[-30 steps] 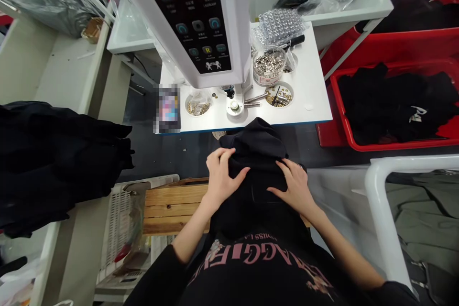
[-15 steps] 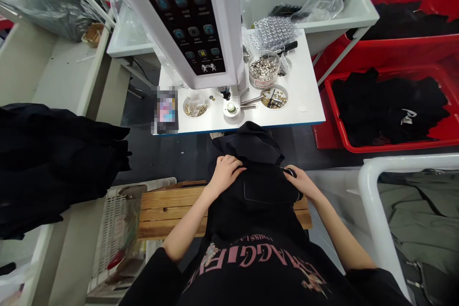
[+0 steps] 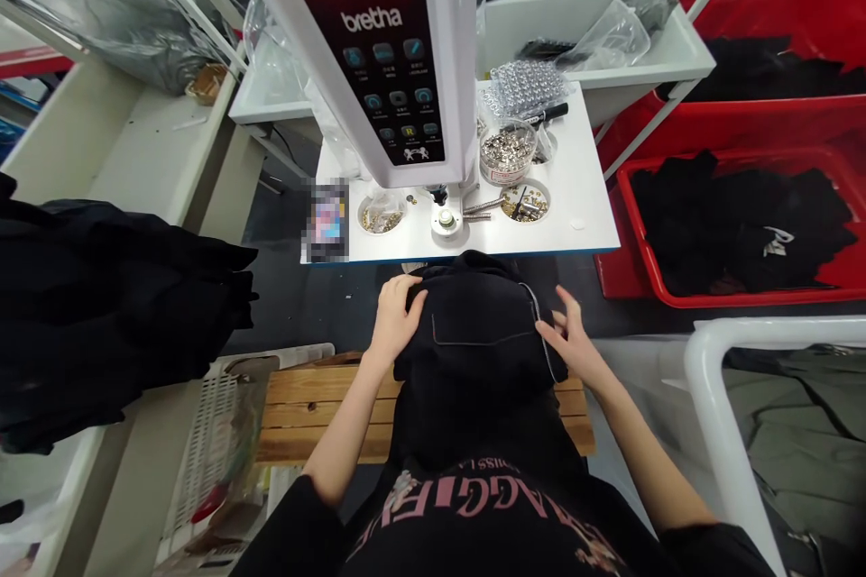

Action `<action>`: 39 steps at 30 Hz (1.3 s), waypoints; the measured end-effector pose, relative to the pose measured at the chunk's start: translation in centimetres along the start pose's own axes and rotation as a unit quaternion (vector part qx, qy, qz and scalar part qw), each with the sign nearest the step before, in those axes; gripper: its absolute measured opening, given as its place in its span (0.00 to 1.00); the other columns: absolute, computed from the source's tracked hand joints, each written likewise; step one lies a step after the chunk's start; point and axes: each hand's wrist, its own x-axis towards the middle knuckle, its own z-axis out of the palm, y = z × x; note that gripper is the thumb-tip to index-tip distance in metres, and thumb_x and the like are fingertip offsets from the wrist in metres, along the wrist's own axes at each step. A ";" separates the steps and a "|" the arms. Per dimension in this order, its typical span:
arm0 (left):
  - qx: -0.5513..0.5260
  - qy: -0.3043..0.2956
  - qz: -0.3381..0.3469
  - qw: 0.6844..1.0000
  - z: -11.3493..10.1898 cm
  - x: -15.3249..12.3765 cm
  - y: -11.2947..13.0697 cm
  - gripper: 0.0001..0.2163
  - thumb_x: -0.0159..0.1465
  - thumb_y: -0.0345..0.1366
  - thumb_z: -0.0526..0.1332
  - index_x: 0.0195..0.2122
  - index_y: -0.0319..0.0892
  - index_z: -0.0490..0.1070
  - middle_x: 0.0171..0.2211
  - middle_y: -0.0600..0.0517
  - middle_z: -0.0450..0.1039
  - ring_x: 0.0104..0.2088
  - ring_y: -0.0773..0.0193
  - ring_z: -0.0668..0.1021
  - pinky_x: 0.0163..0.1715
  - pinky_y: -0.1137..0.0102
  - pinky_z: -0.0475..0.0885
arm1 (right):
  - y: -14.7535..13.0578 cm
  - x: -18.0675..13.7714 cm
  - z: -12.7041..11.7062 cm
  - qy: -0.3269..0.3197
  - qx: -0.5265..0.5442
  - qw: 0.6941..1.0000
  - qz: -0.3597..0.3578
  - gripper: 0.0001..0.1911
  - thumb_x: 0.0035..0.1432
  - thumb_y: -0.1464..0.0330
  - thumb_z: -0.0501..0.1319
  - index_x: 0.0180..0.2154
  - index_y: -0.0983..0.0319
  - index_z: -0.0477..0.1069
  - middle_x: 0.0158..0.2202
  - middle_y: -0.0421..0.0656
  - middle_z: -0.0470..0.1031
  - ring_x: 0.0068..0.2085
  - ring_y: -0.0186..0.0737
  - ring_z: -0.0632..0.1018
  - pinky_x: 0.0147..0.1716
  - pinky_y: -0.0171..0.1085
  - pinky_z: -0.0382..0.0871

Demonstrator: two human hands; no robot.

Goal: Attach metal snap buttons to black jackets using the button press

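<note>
A black garment (image 3: pixel 474 306) lies over my lap, just below the front edge of the white table. White stitching makes a corner on it, and a pale piped edge runs down its right side. My left hand (image 3: pixel 398 317) grips the garment's left edge, thumb and fingers on either side of the cloth. At the right edge, my right hand (image 3: pixel 575 341) has its fingers apart, with the thumb beside the pale edge. Ahead stands a white press machine (image 3: pixel 453 63) marked "bretha", its red display reading 061942. The round lower die (image 3: pixel 446 221) sits close to the table edge.
On the white table (image 3: pixel 582 189) are a clear tub (image 3: pixel 507 153) of metal fasteners and sunken cups of small brass parts. Red bins (image 3: pixel 642 234) hold black garments at right. A white rail (image 3: pixel 704 397) stands near my right arm; dark cloth (image 3: pixel 115 315) is piled at left.
My left hand has moved left to the garment's edge. The stitched corner has shifted up and left. My right fingers have spread from the cloth. The view has tilted up, showing the display.
</note>
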 end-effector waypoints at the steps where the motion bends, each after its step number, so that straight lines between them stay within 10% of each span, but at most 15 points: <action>1: 0.011 -0.008 0.034 0.999 0.0 -0.8 0.5 0.15 0.63 0.40 0.57 0.50 0.42 0.66 0.48 0.44 0.69 0.51 0.53 0.69 0.54 0.59 0.61 | 0.8 -0.7 0.0 -0.003 -0.031 1.000 -0.006 0.44 0.55 0.56 0.59 0.64 0.57 0.36 0.47 0.48 0.71 0.39 0.40 0.77 0.41 0.43 0.73; 5: 0.048 -0.154 0.160 0.974 0.9 -3.7 2.4 0.29 0.58 0.45 0.63 0.59 0.44 0.59 0.57 0.43 0.63 0.60 0.48 0.62 0.59 0.54 0.54 | 1.8 -4.1 0.2 0.076 -0.249 0.964 -0.055 0.41 0.53 0.59 0.60 0.63 0.59 0.43 0.53 0.53 0.65 0.47 0.49 0.74 0.43 0.48 0.72; 9: 0.067 -0.214 0.174 0.959 2.5 -4.1 2.2 0.22 0.62 0.35 0.59 0.58 0.45 0.62 0.60 0.45 0.61 0.61 0.51 0.60 0.60 0.53 0.54 | 1.2 -5.2 -0.9 0.113 -0.315 0.940 -0.064 0.27 0.55 0.66 0.54 0.58 0.56 0.56 0.51 0.49 0.68 0.47 0.49 0.74 0.43 0.48 0.71; 15: -0.025 -0.151 0.100 0.983 2.6 -2.7 1.1 0.13 0.65 0.30 0.51 0.44 0.47 0.73 0.42 0.49 0.76 0.46 0.56 0.76 0.50 0.58 0.67 | 2.4 -4.2 -2.9 0.079 -0.081 0.993 -0.026 0.20 0.57 0.61 0.53 0.51 0.60 0.59 0.41 0.47 0.74 0.39 0.40 0.77 0.41 0.42 0.72; 21: -0.079 -0.110 0.018 0.991 1.8 -2.5 1.8 0.10 0.65 0.37 0.52 0.40 0.47 0.74 0.37 0.50 0.77 0.38 0.56 0.77 0.42 0.63 0.69 | 2.6 -7.0 -1.2 -0.005 -0.295 0.955 0.011 0.15 0.49 0.67 0.57 0.42 0.58 0.68 0.37 0.45 0.75 0.39 0.49 0.77 0.40 0.47 0.72; 31: -0.364 -0.021 -0.139 0.921 -2.6 -2.3 2.5 0.15 0.60 0.49 0.59 0.32 0.41 0.71 0.25 0.53 0.68 0.26 0.66 0.69 0.25 0.75 0.65 | -1.3 -6.8 -5.7 -0.121 -0.085 0.989 0.030 0.10 0.58 0.61 0.55 0.38 0.58 0.70 0.34 0.44 0.76 0.37 0.44 0.77 0.40 0.44 0.73; 35: -0.274 -0.096 -0.051 0.955 -3.1 -1.6 4.0 0.11 0.64 0.42 0.54 0.34 0.41 0.70 0.27 0.53 0.70 0.28 0.66 0.71 0.28 0.74 0.66 | -1.7 -4.0 -4.0 0.081 -0.204 0.971 -0.090 0.18 0.57 0.64 0.55 0.51 0.58 0.64 0.51 0.47 0.70 0.52 0.47 0.72 0.52 0.49 0.67; 39: -0.265 -0.221 0.111 0.932 -3.9 -0.8 5.8 0.09 0.66 0.35 0.52 0.36 0.41 0.71 0.30 0.51 0.72 0.32 0.66 0.74 0.34 0.73 0.68 | -6.3 -2.7 -0.5 0.065 -0.273 0.912 -0.299 0.29 0.56 0.72 0.54 0.60 0.57 0.53 0.62 0.48 0.56 0.62 0.47 0.60 0.59 0.53 0.55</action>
